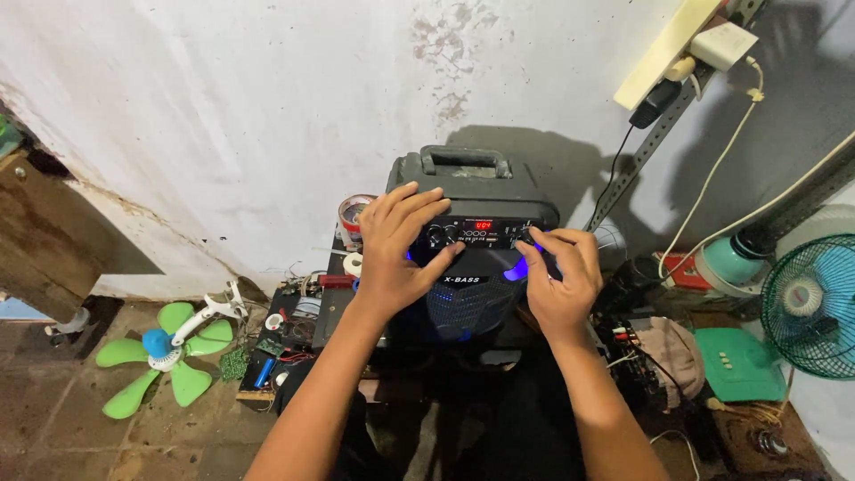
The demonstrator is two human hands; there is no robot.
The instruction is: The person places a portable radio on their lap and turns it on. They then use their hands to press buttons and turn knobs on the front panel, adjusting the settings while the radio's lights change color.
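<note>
Black speaker, one, two hands on it

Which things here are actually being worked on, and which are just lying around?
In hand: black portable speaker, left hand and right hand at its control panel.
Lying about: green fan blade, teal fan, tape roll, circuit boards.

Speaker against wall — fan blades left, fan right.
</note>
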